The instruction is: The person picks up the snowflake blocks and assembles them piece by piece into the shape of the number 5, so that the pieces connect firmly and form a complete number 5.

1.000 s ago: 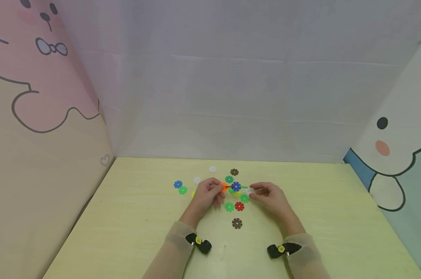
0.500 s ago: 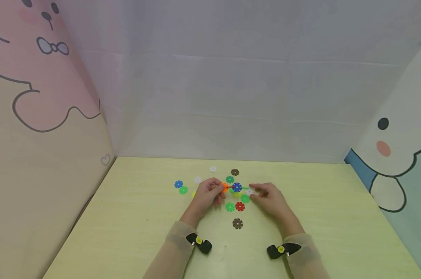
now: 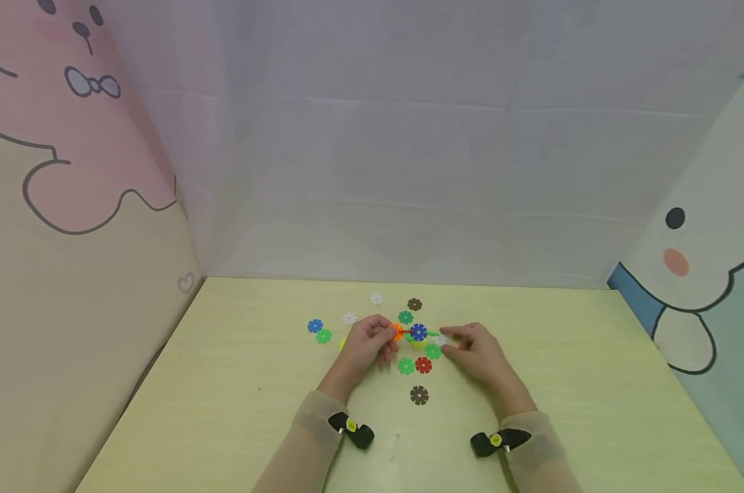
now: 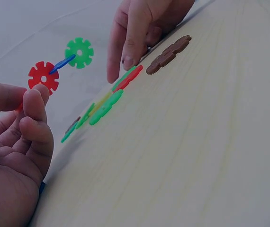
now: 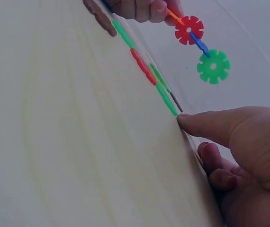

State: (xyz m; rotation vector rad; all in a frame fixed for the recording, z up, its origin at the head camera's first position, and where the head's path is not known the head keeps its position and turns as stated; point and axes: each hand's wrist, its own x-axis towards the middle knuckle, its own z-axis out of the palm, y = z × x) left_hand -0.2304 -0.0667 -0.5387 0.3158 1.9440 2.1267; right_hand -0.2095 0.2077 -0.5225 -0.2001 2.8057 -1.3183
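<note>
My left hand [image 3: 365, 340] pinches an orange notched disc [image 3: 398, 332] between thumb and fingers. Slotted into it is a chain of more discs: red [image 4: 43, 78], blue [image 3: 418, 332] and green [image 4: 79, 53], held up off the table. To the right, my right hand [image 3: 478, 347] reaches down low, its thumb and index finger apart at a white disc [image 3: 441, 339] that shows between their tips. A green disc [image 3: 432, 351] lies beside the right thumb. Seen from the right wrist, the white disc is hidden.
Loose discs lie around the hands: red [image 3: 424, 365], green [image 3: 406, 366], brown [image 3: 419, 395], and several behind them. A blue disc [image 3: 315, 326] and a green one [image 3: 324, 336] lie left of the left hand. The table [image 3: 224, 411] meets a pale cloth wall behind.
The disc chain in the left hand has dipped very slightly at its blue and green end. Both hands stay almost where they were; the loose discs have not moved.
</note>
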